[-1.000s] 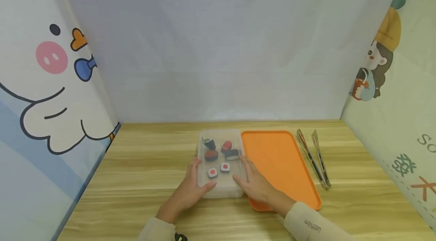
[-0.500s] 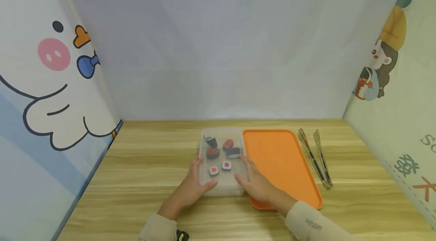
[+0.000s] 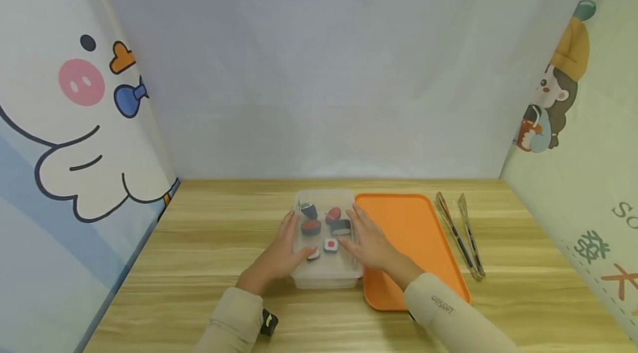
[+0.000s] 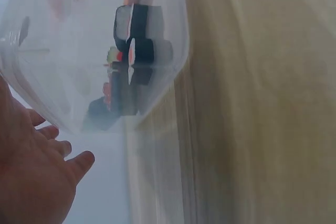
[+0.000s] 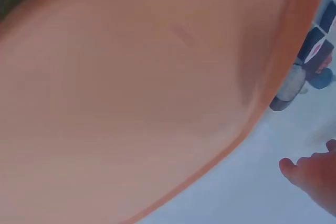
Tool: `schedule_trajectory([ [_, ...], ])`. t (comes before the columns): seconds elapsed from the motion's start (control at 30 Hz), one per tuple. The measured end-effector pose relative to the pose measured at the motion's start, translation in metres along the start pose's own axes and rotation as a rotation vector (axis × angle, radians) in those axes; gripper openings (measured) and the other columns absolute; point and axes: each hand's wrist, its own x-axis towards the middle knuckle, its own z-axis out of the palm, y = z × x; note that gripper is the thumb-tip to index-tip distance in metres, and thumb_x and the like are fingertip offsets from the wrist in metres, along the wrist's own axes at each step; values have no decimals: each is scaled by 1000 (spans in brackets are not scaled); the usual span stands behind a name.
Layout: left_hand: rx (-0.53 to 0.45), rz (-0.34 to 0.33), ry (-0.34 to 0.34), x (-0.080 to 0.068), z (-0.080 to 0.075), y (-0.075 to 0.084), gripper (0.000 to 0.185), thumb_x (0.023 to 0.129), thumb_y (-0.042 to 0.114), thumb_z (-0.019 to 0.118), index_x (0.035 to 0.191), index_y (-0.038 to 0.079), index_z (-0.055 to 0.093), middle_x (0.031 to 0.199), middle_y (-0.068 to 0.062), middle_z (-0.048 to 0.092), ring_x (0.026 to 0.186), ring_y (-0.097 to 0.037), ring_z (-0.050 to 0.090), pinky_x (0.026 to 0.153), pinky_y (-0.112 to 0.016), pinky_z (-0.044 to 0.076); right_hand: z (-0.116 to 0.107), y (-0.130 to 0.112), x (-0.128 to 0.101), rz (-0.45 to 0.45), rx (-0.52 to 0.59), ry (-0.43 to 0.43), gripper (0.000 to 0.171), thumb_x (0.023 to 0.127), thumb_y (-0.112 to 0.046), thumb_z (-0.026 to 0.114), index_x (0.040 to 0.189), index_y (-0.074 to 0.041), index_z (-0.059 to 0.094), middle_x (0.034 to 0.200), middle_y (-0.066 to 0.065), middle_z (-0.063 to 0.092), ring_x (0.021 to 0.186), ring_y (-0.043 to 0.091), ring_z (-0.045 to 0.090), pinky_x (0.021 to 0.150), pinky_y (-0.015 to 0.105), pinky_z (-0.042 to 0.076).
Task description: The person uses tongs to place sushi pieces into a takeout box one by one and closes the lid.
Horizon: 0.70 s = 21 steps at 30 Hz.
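Lid-removal stage, by judgement. Clear lidded rectangular plastic box (image 3: 326, 242) of toy sushi pieces (image 3: 326, 226) on wooden bench (image 3: 209, 264), touching flat orange plastic tray (image 3: 408, 231). Left hand (image 3: 279, 253) and right hand (image 3: 366, 242) flat, fingers relaxed, flanking lid. Next: fingertips under rim, even lift.

Soft, even light fills the booth, bright without glare; only faint shadows sit under the sleeves on the wooden table (image 3: 209, 242). The head view bends the side walls outward at its edges. Both wrist views are hazy, the orange tray (image 5: 131, 87) a smear of colour.
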Motion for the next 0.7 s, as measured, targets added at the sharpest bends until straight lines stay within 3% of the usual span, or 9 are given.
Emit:
schedule_trajectory([
  [0.2, 13, -5, -35, 12, -3, -6, 89, 94, 36, 63, 152, -8, 12, 159, -23, 5, 138, -47, 24, 108, -58, 26, 8, 8, 11, 48, -25, -38, 74, 99, -37, 54, 149, 10, 25, 159, 22, 12, 143, 42, 13, 107, 67, 19],
  [0.4, 25, -11, -52, 13, -3, -6, 90, 94, 36, 63, 153, -6, 9, 160, -19, 1, 139, -45, 22, 109, -58, 26, 9, 7, 10, 81, 23, -42, 76, 100, -38, 53, 151, 7, 20, 161, 19, 6, 143, 40, 17, 107, 66, 20],
  [0.57, 87, -4, -69, 14, -4, -4, 89, 95, 37, 61, 153, -7, 9, 160, -21, 2, 140, -44, 21, 110, -56, 25, 4, 7, 8, 68, 20, -60, 78, 100, -42, 51, 152, 7, 18, 161, 19, 3, 142, 41, 17, 106, 67, 20],
  [0.7, 69, 0, -68, 13, -8, -2, 90, 94, 38, 63, 152, -8, 12, 159, -23, 6, 138, -45, 25, 109, -57, 27, 1, 6, 10, 40, 20, -61, 80, 98, -44, 51, 151, 8, 21, 159, 23, 7, 141, 45, 18, 104, 70, 20],
])
